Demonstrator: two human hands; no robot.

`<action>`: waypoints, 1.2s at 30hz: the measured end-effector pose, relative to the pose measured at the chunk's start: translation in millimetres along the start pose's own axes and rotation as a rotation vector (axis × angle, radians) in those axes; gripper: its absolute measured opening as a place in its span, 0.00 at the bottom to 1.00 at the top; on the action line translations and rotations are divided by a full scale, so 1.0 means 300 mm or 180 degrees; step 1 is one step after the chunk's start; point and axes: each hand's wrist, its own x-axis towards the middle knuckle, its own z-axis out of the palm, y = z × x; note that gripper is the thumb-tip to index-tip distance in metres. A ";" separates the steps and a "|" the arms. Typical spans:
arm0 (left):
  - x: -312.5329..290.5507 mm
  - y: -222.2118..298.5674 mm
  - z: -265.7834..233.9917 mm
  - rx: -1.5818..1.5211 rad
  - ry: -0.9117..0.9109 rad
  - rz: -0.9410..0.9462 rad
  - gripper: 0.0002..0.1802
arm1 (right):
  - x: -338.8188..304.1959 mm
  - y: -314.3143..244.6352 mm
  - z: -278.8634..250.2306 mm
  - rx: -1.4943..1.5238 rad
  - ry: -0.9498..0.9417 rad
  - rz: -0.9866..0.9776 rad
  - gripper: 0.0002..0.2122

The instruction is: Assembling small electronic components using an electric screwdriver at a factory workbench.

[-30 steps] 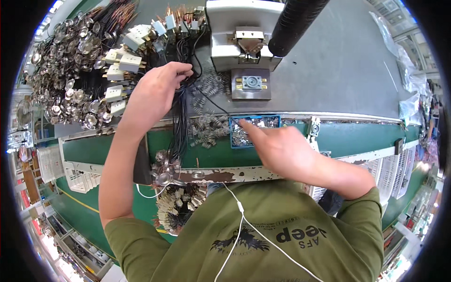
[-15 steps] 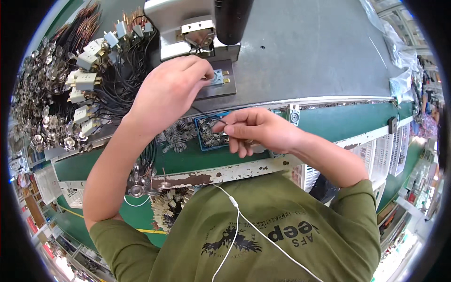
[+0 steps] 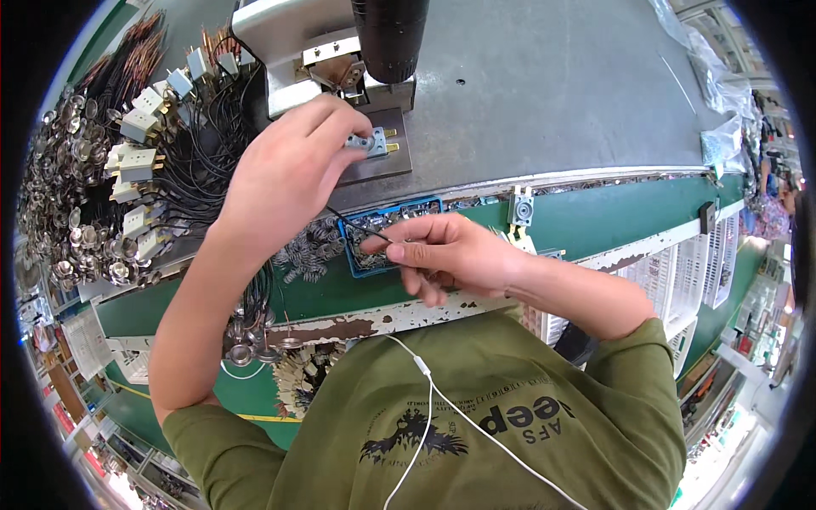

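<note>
My left hand (image 3: 293, 161) is closed on a light blue plug body (image 3: 376, 143) with two brass pins, its fingertips covering the plug's left part. The plug rests on or just above a flat metal plate (image 3: 394, 161) in front of the press-like machine (image 3: 293, 38). A black wire (image 3: 361, 228) runs from below my left hand to my right hand (image 3: 455, 255), whose thumb and forefinger pinch it. The other fingers of that hand curl loosely below. Beneath the wire stands a blue tray (image 3: 367, 272) of small metal parts.
Bundles of black wires with white and grey plugs (image 3: 140, 163) and round metal discs (image 3: 81, 221) crowd the left side. Metal springs (image 3: 308, 255) lie beside the blue tray. Another plug body (image 3: 522, 208) lies right of it. A black cylinder (image 3: 391, 38) rises beside the machine.
The whole view has shifted slightly, so bench and machine appear further left. Both hands keep their grips, with little other movement. More of the blue tray and the right-hand plug body shows.
</note>
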 end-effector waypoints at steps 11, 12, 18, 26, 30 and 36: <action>-0.125 0.024 -0.067 0.0091 -0.0569 -0.0023 0.14 | -0.040 -0.171 -0.016 -0.3130 0.1006 -0.1923 0.19; -0.126 0.035 -0.072 0.0100 -0.0506 0.0081 0.12 | -0.053 -0.148 -0.017 -0.2807 0.0952 -0.1954 0.20; -0.124 0.027 -0.100 0.0154 -0.0572 0.0355 0.10 | -0.047 -0.147 -0.010 -0.3105 0.0870 -0.1639 0.19; -0.148 0.026 -0.149 -0.0307 -0.0743 -0.0096 0.10 | 0.001 -0.142 -0.008 -0.2094 0.0121 -0.1333 0.20; -0.154 0.012 -0.155 -0.0456 -0.0613 -0.0119 0.08 | 0.023 -0.141 -0.006 -0.1855 0.0050 -0.1230 0.21; -0.145 0.000 -0.148 -0.0477 -0.0584 -0.0173 0.07 | 0.007 -0.122 0.035 -0.2348 0.0707 -0.1882 0.22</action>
